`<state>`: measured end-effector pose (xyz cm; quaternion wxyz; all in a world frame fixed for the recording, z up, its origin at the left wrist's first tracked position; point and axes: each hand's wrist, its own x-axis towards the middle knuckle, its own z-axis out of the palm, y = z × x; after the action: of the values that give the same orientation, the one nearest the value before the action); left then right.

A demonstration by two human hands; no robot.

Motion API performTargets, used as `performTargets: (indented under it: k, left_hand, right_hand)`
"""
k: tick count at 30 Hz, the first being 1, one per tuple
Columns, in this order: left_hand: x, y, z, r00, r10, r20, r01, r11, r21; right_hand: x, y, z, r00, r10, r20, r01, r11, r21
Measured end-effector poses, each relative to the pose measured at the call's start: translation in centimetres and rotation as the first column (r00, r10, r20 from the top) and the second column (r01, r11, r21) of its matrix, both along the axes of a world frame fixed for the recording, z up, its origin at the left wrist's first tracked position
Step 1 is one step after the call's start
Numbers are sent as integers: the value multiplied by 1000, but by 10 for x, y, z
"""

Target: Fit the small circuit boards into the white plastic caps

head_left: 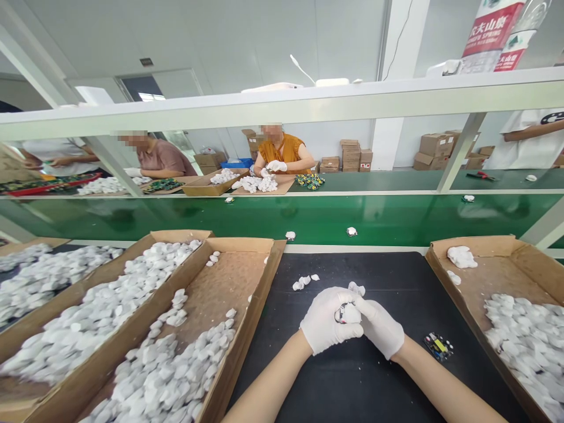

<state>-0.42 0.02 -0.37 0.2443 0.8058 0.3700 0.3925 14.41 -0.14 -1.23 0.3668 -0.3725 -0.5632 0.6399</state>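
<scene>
In white gloves, my left hand (324,320) and my right hand (382,330) meet above the black mat (317,382). Between them is a small white rounded piece with a dark circuit-board edge (350,314). My left fingers curl around it, and my right fingertips press against its side. A white lump (356,288) shows just behind my fingers; whether it is touched I cannot tell. Right of my right hand lies a bare circuit board (438,346) with a yellow component. Several loose white pieces (302,283) lie on the mat beyond my left hand.
Cardboard trays with white pieces stand left (259,294) and right (440,282) of the mat. Behind runs a green conveyor belt (396,214) carrying several finished-looking pieces (351,231). A shelf rail (282,106) crosses above. Across the belt, a person in orange (293,151) and other people work.
</scene>
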Motion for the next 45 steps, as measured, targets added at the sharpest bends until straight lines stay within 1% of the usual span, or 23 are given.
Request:
performTargets:
  k: [3,6,8,11,13,15,18,21,23,25,27,29,32,35,36,38,40,41,43,45]
  left_hand:
    - [0,0,1,999,-27,18,27,1000,9]
    - [1,-1,3,999,12,-45,-11,1000,28]
    - [1,-2,3,995,36,-89,-31,998,53]
    - [2,-2,3,993,43,-107,-34,996,85]
    - [2,-2,1,994,48,-96,-38,994,99]
    - [3,-1,1,996,55,-65,-48,994,103]
    - [4,0,1,998,60,-2,-59,995,79]
    - [4,0,0,998,19,64,-21,999,36]
    - [5,0,-1,992,0,130,6,999,-43]
    - [6,0,-5,972,2,234,37,986,-162]
    - [7,0,-8,939,0,345,95,962,-258]
    - [7,0,-11,917,-18,398,142,948,-284]
    - [5,1,-13,929,-53,367,158,952,-261]
    - [1,2,-10,959,-98,265,156,966,-206]
    - [0,2,-9,970,-102,221,141,975,-169]
    - [0,1,-5,986,-86,144,98,992,-78]
    - [0,0,-1,993,-74,90,75,997,-7]
    - [1,0,0,995,-75,66,73,997,19]
    - [2,-1,3,997,-72,23,71,996,63]
    - [3,0,3,997,-74,-6,74,992,102]
  right_hand:
    - [1,0,1,1000,11,5,-11,1000,-3]
    - [1,-2,6,998,-11,57,8,998,57]
    - [0,-2,10,995,26,100,-35,996,82]
    - [1,-1,12,988,78,134,-89,992,85]
    - [2,-1,11,986,82,145,-99,988,115]
    - [3,0,10,986,59,156,-84,984,160]
    - [3,0,11,985,29,170,-64,977,205]
    - [1,-1,15,977,78,201,-117,975,190]
    - [0,-2,18,976,94,195,-133,972,194]
    - [1,-3,18,981,78,179,-120,964,237]
    - [2,-3,16,985,40,165,-83,963,258]
    - [3,-3,14,987,8,163,-49,966,253]
    - [3,-3,10,986,-15,168,-27,969,246]
    - [2,-3,6,983,-73,167,32,971,236]
    - [2,-2,4,984,-96,149,62,974,216]
    - [3,-2,0,990,-118,77,108,986,131]
    - [4,0,-5,995,-103,-1,103,994,48]
    - [5,0,-6,996,-86,-22,87,995,42]
    - [6,1,-8,999,-34,-10,35,993,110]
    - [7,2,-6,1000,-10,5,9,985,171]
